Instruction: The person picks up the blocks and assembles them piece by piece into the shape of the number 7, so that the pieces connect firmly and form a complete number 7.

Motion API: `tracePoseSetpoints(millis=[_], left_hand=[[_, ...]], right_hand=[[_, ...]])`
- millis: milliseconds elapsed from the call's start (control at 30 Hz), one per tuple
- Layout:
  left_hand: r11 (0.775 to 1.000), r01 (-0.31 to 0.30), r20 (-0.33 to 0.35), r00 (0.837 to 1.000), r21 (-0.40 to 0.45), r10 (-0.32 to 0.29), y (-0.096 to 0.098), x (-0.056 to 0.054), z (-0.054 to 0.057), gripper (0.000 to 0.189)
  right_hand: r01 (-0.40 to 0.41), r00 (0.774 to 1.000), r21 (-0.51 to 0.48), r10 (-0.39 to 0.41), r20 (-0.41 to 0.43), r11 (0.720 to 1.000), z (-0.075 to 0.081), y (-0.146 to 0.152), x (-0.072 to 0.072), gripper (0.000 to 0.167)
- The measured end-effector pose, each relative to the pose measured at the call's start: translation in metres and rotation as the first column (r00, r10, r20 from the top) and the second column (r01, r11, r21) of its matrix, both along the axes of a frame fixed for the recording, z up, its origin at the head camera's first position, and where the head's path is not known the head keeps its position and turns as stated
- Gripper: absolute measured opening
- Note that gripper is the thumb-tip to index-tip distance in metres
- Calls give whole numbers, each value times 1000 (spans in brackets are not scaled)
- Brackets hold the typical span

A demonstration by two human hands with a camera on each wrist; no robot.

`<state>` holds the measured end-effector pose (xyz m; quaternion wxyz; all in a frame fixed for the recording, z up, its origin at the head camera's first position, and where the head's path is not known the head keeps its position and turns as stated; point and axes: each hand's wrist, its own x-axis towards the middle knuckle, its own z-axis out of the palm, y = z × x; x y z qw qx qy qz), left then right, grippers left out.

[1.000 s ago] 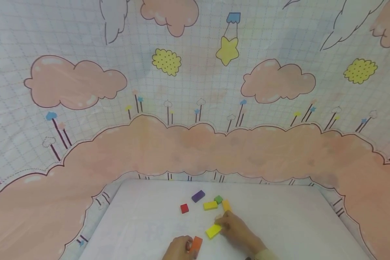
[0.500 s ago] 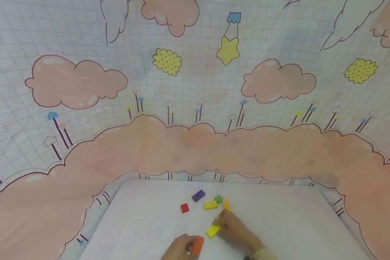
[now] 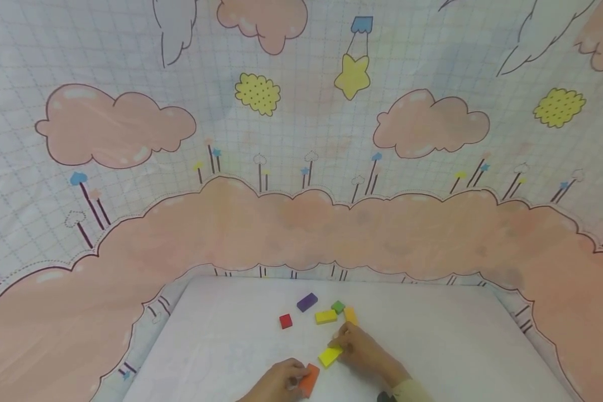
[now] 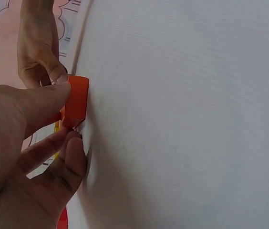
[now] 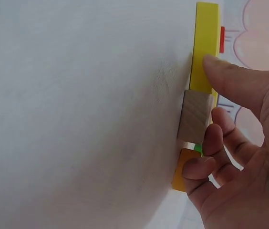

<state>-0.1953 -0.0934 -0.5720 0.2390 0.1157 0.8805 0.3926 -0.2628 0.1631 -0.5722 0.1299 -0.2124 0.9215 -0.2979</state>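
Note:
My left hand [image 3: 280, 379] pinches an orange rectangular block [image 3: 310, 381] near the table's front. In the left wrist view, the thumb presses one side of that orange block [image 4: 77, 99]. The block's upper corner lies close to the near end of a yellow block [image 3: 329, 357]. My right hand [image 3: 359, 349] grips this yellow block, thumb on its face in the right wrist view; the fingers behind it are partly hidden. A plain wooden block [image 5: 195, 116] stands end to end with the yellow block [image 5: 205, 45], beside the curled fingertips.
Farther back on the white table [image 3: 221, 335] lie a red cube [image 3: 285, 321], a purple block [image 3: 307, 302], a second yellow block [image 3: 326, 317], a green block [image 3: 338, 306] and a yellow-orange block [image 3: 350, 315]. A cloud-patterned cloth [image 3: 301, 229] rises behind the table.
My left hand has moved slightly to the right with the orange block, closer to the yellow block. The right hand has barely moved, and the blocks farther back stay where they were.

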Motion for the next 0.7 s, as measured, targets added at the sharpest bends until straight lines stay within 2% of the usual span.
tracePoseSetpoints(millis=[200, 433, 700], left_hand=[[1000, -17, 20, 1000, 20, 17, 3, 1, 0, 36], [999, -25, -7, 1000, 25, 25, 7, 2, -3, 37], [998, -55, -25, 998, 10, 55, 9, 4, -6, 42]], right_hand=[[-31, 999, 16, 32, -23, 999, 2, -1, -1, 28], [-73, 993, 55, 78, -94, 996, 8, -4, -4, 28], [-107, 984, 42, 112, -137, 993, 7, -6, -5, 34]])
